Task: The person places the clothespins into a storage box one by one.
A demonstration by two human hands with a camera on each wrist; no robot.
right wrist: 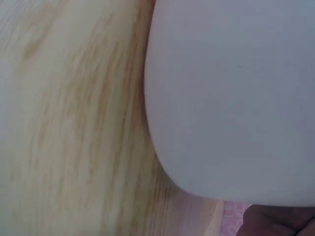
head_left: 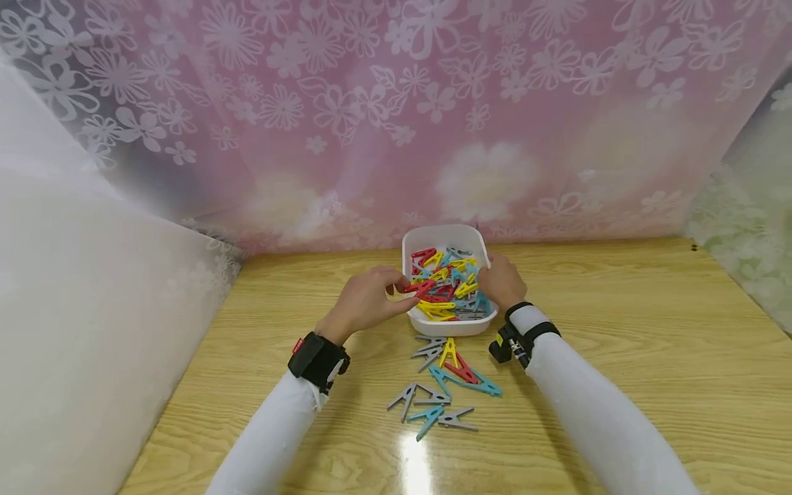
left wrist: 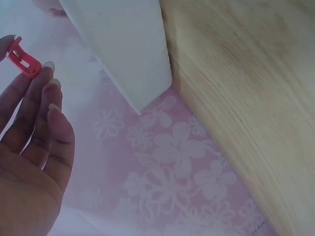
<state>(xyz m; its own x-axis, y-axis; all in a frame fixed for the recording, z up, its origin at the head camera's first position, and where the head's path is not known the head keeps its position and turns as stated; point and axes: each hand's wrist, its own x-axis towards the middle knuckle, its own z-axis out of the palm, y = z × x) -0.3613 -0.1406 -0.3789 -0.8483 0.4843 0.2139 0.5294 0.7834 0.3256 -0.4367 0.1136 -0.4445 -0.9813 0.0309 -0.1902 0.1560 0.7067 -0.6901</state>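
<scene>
My left hand (head_left: 369, 300) is over the left rim of a white plastic bin (head_left: 450, 328), pinching a red clothespin (head_left: 423, 288) between thumb and fingertips. In the left wrist view this red clothespin (left wrist: 24, 61) is upright at the fingertips, the other fingers spread. Red, yellow, blue and grey clothespins (head_left: 438, 311) fill the bin in a loose pile. My right hand (head_left: 504, 283) grips the bin's right rim, its fingertips partly hidden. From the right wrist, the bin's smooth outer wall (right wrist: 226, 108) takes up much of the view, with part of the hand (right wrist: 275, 221) beyond its edge.
Several clothespins lie on the wooden table (head_left: 588, 385) in front of the bin, among them a red clothespin (head_left: 461, 370), a yellow clothespin (head_left: 449, 352) and a grey clothespin (head_left: 458, 419). A pink flowered curtain (head_left: 371, 137) hangs right behind the bin.
</scene>
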